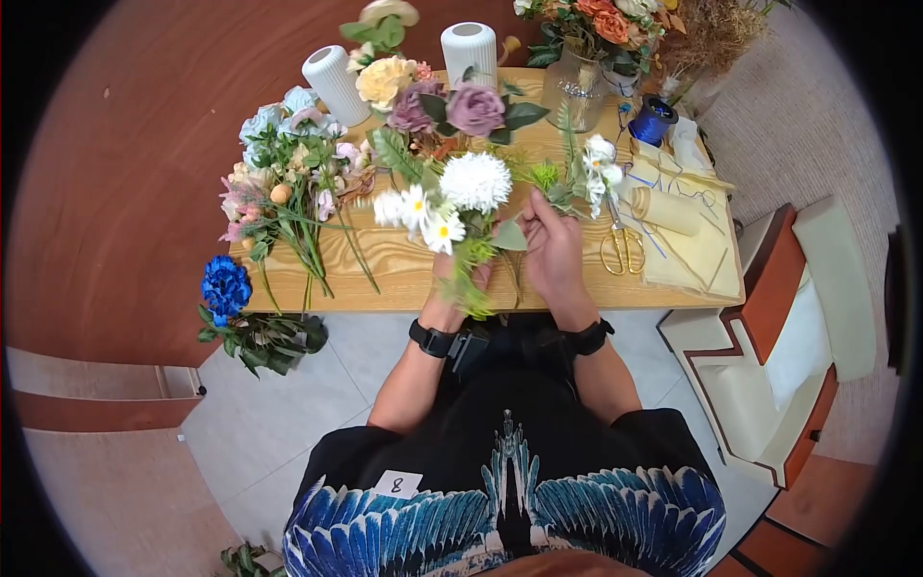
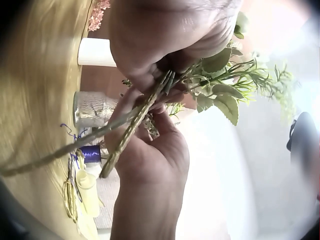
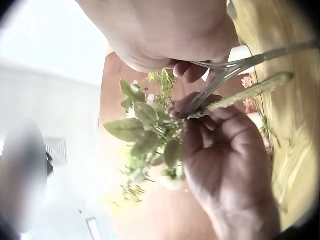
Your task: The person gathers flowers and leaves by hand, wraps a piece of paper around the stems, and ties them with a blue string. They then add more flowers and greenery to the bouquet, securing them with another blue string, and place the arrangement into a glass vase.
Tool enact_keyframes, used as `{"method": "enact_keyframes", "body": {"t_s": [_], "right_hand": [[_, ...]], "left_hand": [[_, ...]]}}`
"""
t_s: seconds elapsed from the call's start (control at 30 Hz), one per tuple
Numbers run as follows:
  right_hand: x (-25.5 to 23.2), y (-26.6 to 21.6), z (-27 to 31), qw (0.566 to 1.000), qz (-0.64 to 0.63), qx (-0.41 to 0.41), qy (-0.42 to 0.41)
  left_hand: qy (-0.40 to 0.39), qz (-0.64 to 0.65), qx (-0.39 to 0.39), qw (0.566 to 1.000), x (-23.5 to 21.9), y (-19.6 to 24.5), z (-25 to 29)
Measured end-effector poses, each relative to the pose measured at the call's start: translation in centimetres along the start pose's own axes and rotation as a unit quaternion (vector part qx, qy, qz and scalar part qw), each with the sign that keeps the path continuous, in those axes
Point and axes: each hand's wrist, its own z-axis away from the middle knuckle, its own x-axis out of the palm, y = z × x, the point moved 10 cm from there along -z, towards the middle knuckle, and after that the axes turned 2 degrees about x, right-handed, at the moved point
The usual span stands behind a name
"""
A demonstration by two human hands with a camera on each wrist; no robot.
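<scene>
The left hand (image 1: 471, 274) grips the stems of a mixed bunch with a white pompom bloom (image 1: 476, 182), daisies (image 1: 444, 232) and purple roses (image 1: 476, 109). Beside it, the right hand (image 1: 556, 252) pinches a sprig with small white flowers (image 1: 601, 162). In the left wrist view a thick stem (image 2: 125, 135) and a thinner one cross below the left hand (image 2: 170, 35), close to the right hand (image 2: 150, 165). In the right wrist view the left hand's (image 3: 230, 165) fingertips meet the stems under the right hand (image 3: 170, 35); leaves partly hide the contact.
Loose flowers (image 1: 288, 183) lie on the left of the wooden table (image 1: 404, 279), with blue blooms (image 1: 226, 287) at its edge. White vases (image 1: 469, 58) and a glass vase (image 1: 574, 91) stand behind. Blue spool (image 1: 653, 120), gold scissors (image 1: 622, 252) and a yellowish roll (image 1: 665, 211) are at right.
</scene>
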Motion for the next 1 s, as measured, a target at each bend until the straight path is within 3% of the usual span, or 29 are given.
{"method": "enact_keyframes", "body": {"t_s": [0.1, 0.17, 0.23, 0.43, 0.5, 0.57, 0.63, 0.67, 0.77, 0.83, 0.87, 1.0], "right_hand": [[1.0, -0.9, 0.3, 0.997, -0.033, -0.035, -0.068], [2.0, -0.3, 0.6, 0.983, -0.004, -0.015, -0.185], [2.0, -0.9, 0.8, 0.977, 0.019, -0.001, -0.213], [3.1, 0.0, 0.3, 0.955, 0.075, 0.053, -0.283], [4.2, -1.1, 0.6, 0.934, -0.098, 0.048, -0.339], [4.4, -1.5, 0.9, 0.937, -0.125, 0.031, -0.324], [4.6, -1.7, 1.5, 0.929, -0.233, 0.037, -0.286], [4.2, -1.5, 1.3, 0.929, -0.233, 0.038, -0.285], [4.0, -0.6, 0.7, 0.942, -0.142, 0.052, -0.301], [4.0, -1.3, 1.1, 0.962, -0.049, 0.004, -0.270], [4.5, -1.6, 0.7, 0.948, -0.007, -0.015, -0.316], [3.7, -2.6, 0.9, 0.925, -0.092, 0.015, -0.369]], "left_hand": [[-0.017, 0.055, -0.027, 0.998, 0.3, -0.1, -0.6], [-0.008, 0.053, -0.031, 0.998, 0.5, -0.1, -0.2], [-0.051, 0.053, -0.021, 0.997, 2.1, 0.3, 0.0], [-0.056, 0.042, -0.025, 0.997, 0.8, 0.0, 0.0], [-0.060, 0.068, -0.012, 0.996, 0.4, 0.3, -0.2], [-0.062, 0.095, -0.001, 0.994, -0.5, 0.5, -0.1], [-0.022, 0.077, -0.045, 0.996, -2.4, -0.6, -0.1], [-0.031, 0.110, -0.020, 0.993, -1.7, -0.2, -0.2], [-0.001, 0.029, -0.032, 0.999, 0.4, 0.6, 0.3], [-0.024, 0.026, -0.024, 0.999, 0.0, 0.5, -0.1], [-0.043, 0.022, -0.011, 0.999, 0.5, 0.7, -0.3], [-0.062, -0.005, -0.015, 0.998, 1.5, 1.2, -0.2]]}}
